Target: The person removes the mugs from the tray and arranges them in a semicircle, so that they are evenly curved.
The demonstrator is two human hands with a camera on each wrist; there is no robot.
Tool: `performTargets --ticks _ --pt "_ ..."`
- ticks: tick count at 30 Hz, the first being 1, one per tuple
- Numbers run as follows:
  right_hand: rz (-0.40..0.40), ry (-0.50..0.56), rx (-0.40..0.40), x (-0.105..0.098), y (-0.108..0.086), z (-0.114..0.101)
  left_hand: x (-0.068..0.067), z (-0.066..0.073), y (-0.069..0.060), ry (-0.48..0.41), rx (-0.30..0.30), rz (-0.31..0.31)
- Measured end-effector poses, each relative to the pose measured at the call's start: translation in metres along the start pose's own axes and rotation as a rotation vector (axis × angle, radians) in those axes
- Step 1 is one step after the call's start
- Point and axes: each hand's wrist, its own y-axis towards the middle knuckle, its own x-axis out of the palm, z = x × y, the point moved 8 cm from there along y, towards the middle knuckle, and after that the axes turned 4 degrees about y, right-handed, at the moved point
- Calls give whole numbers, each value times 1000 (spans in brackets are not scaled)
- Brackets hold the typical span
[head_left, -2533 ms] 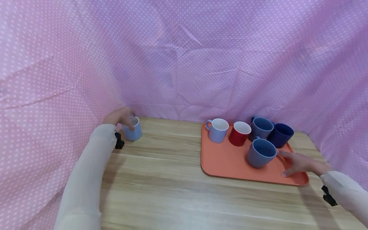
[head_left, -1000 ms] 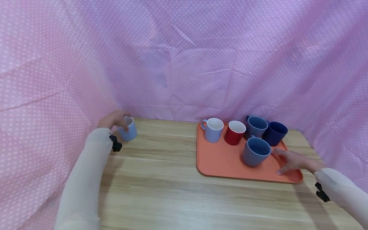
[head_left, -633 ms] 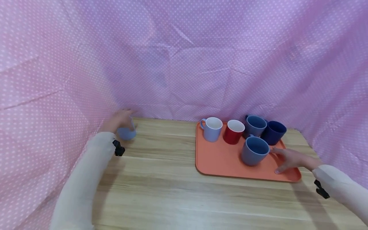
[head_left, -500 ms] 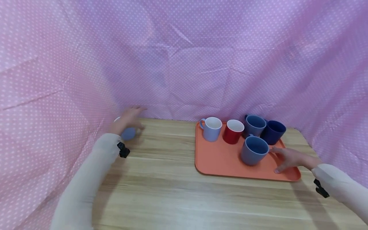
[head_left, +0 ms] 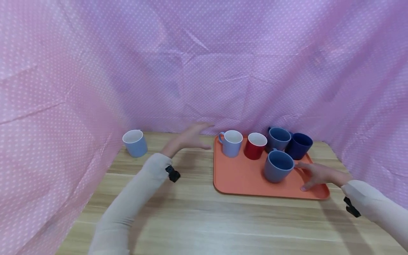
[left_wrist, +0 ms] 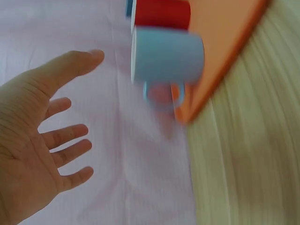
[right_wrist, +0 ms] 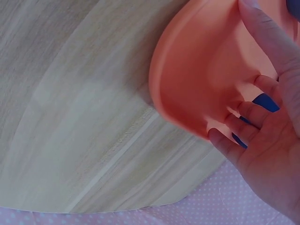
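Note:
My left hand [head_left: 190, 138] reaches out with spread fingers and holds nothing, just left of the orange tray [head_left: 242, 180]. Nearest to it on the tray is a light blue mug [head_left: 231, 147] with a white inside; in the left wrist view this mug [left_wrist: 168, 55] lies ahead of the thumb. My right hand [head_left: 320, 174] rests at the tray's right end, its fingertips against the tray surface [right_wrist: 197, 61] in the right wrist view. A grey-blue mug [head_left: 274, 171] stands close to its index finger; whether they touch, I cannot tell. A single pale blue mug [head_left: 136, 146] stands upright at the far left.
Along the tray's back stand a red mug [head_left: 253, 150], another grey-blue mug [head_left: 278, 141] and a dark blue mug [head_left: 298, 147]. All sit on a wooden table [head_left: 197, 219]. A pink dotted cloth [head_left: 197, 81] hangs close behind and at both sides.
My left hand has let go of the pale blue mug at the far left and moved right towards the tray. The right hand stays on the tray.

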Motion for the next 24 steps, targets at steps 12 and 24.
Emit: performTargets --ticks 12,24 --pt "22 -1 -8 1 -2 4 75 102 62 -63 227 -139" --pt "27 38 -30 0 -3 -1 119 148 90 -81 222 -231"
